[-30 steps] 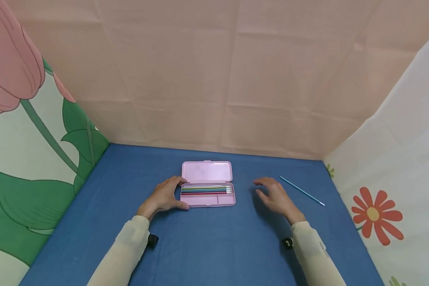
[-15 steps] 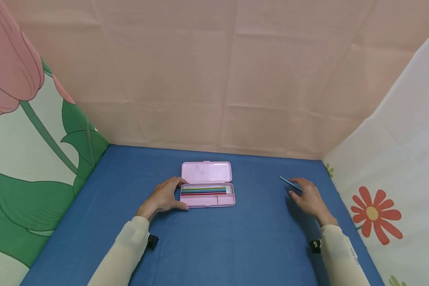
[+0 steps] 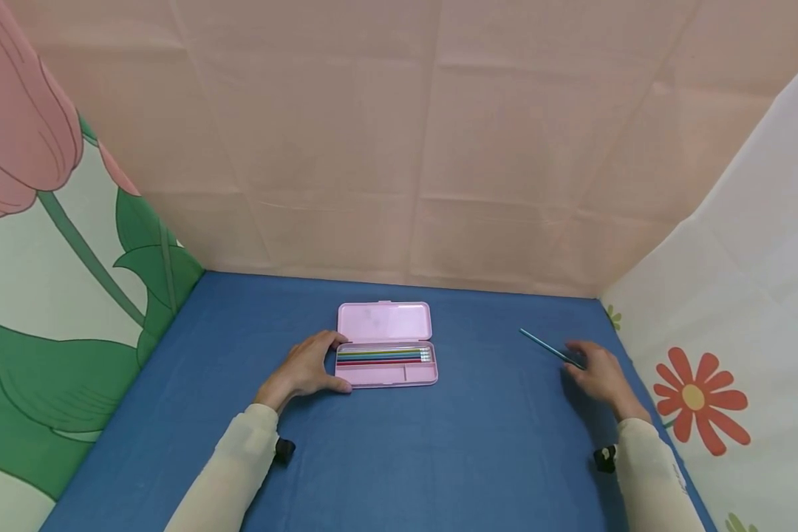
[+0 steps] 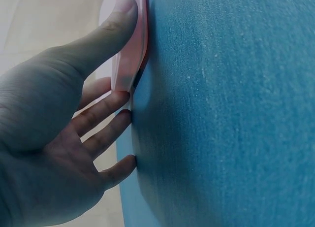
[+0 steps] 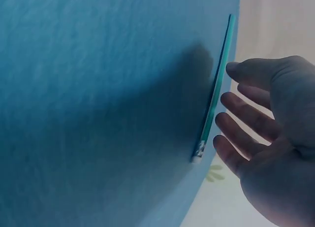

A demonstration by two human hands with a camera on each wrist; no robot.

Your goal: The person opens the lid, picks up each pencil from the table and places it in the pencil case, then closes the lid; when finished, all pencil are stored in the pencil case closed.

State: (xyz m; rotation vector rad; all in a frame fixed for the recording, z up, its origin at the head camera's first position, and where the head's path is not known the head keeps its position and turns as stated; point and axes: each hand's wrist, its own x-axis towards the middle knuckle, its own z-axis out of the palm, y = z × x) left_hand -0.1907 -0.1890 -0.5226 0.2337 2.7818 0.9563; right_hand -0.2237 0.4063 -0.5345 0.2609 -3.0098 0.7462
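Observation:
A pink pencil case [image 3: 371, 375] lies on the blue tabletop, its lid [image 3: 384, 321] swung back. Several coloured pencils [image 3: 379, 356] with white ends lie side by side in its rear compartment. My left hand [image 3: 306, 368] holds the case's left end, thumb at the front edge and fingers toward the hinge. A single teal pencil [image 3: 542, 343] rests slantwise on the table to the right. Over its near end hovers my right hand [image 3: 601, 375], fingers loosely bent. In the right wrist view, the fingertips are beside the pencil [image 5: 216, 89], whose white end shows.
A blue cloth [image 3: 439, 458] covers the tabletop. Behind it rises a beige cloth backdrop [image 3: 346, 148]. Flower-printed panels stand at the left [image 3: 53, 384] and right [image 3: 771, 295] sides, the right one close to my right arm.
My right hand has moved to the right, from beside the case to over the near end of the teal pencil. The left hand and case have stayed put.

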